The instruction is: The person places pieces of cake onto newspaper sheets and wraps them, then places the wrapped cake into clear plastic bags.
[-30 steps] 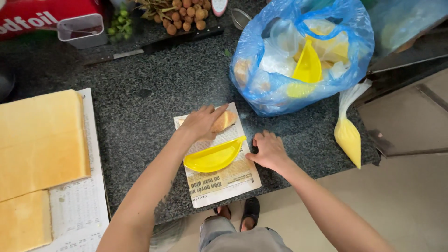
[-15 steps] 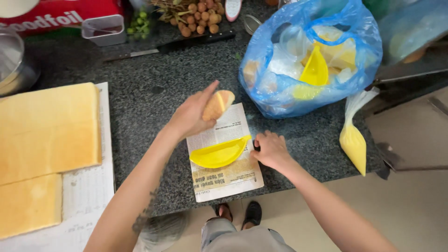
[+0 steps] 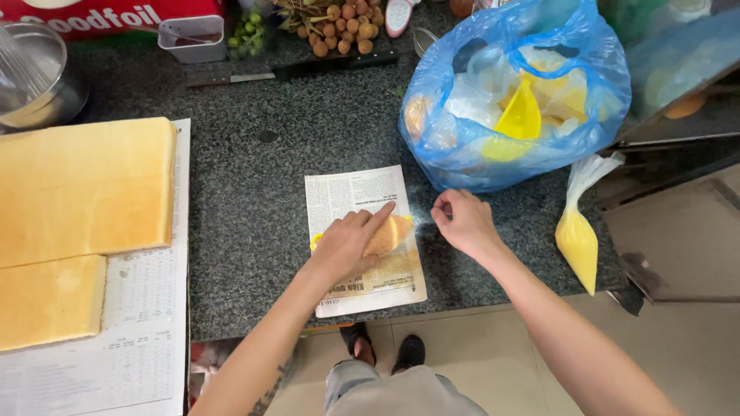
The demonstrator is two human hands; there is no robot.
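Note:
A sheet of newspaper point(image 3: 351, 192) lies on the dark speckled counter point(image 3: 254, 208). On it, my left hand point(image 3: 347, 245) covers and presses a small golden piece of sponge cake point(image 3: 391, 231) down into a yellow mould. Only a sliver of the mould point(image 3: 314, 243) shows beside my wrist. My right hand point(image 3: 462, 221) rests on the counter just past the paper's right edge, fingers curled with nothing visible in them.
A blue plastic bag point(image 3: 462, 146) holding yellow moulds sits behind my right hand. A piping bag of yellow cream point(image 3: 576, 239) lies at the right edge. Two sponge cake slabs point(image 3: 77, 192) rest on paper at left. Behind are a metal bowl point(image 3: 35, 85), a knife point(image 3: 293, 71) and small brown fruits point(image 3: 339, 27).
My left hand brought the cake piece down from above the paper onto the yellow mould, which is now mostly covered. My right hand let go of the mould's end and shifted right.

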